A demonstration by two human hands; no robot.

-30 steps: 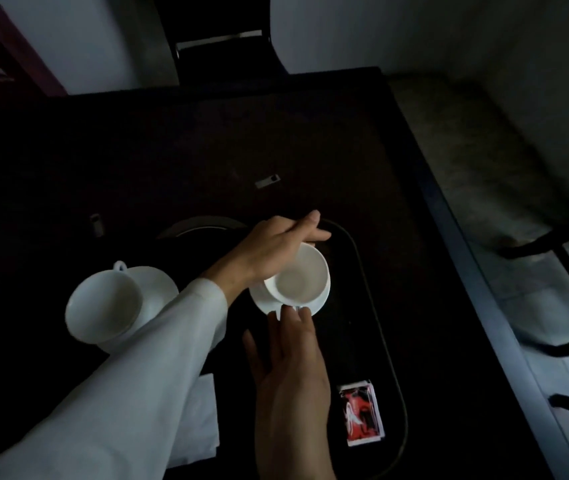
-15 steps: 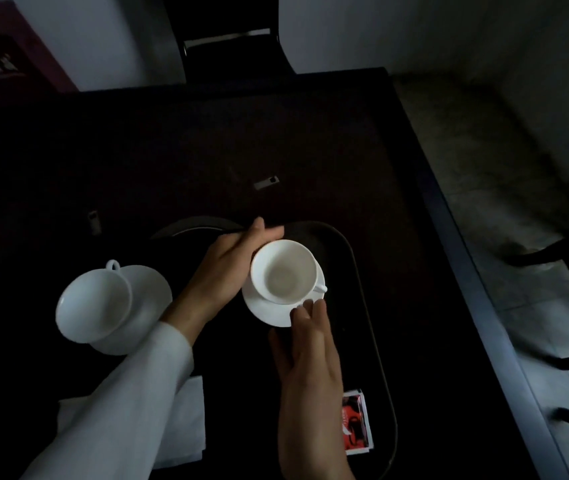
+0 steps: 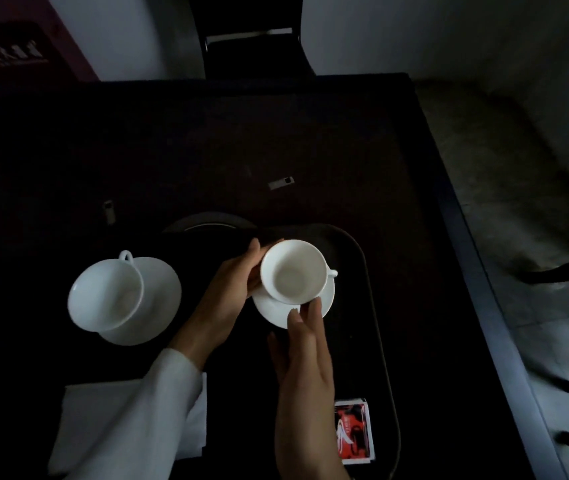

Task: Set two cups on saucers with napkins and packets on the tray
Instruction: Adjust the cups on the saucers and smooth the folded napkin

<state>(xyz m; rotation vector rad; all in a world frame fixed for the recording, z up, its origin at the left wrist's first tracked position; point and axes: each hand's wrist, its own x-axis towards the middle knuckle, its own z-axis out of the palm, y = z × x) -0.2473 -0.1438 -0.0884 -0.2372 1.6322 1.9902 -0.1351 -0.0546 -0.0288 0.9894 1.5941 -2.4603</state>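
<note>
A white cup [image 3: 291, 270] stands on a white saucer [image 3: 317, 308] inside the dark oval tray [image 3: 382, 341], its handle pointing right. My left hand [image 3: 233, 291] cups the cup's left side. My right hand [image 3: 305, 355] rests its straight fingertips on the saucer's near rim. A second white cup [image 3: 104, 296] sits on its saucer [image 3: 160, 299] on the table left of the tray, handle pointing away. A red and white packet [image 3: 354, 431] lies at the tray's near end. A white napkin [image 3: 78, 424] lies at the near left, partly under my sleeve.
A dark plate [image 3: 208, 223] lies just beyond the tray. Two small pale items [image 3: 280, 182] [image 3: 108, 210] rest farther out on the dark table. A chair [image 3: 252, 46] stands at the far side. The table's right edge [image 3: 477, 271] borders pale floor.
My left hand has come off the top of the cup and now sits at its left side. The cup has turned so its handle points right. My right hand stays at the saucer's near rim.
</note>
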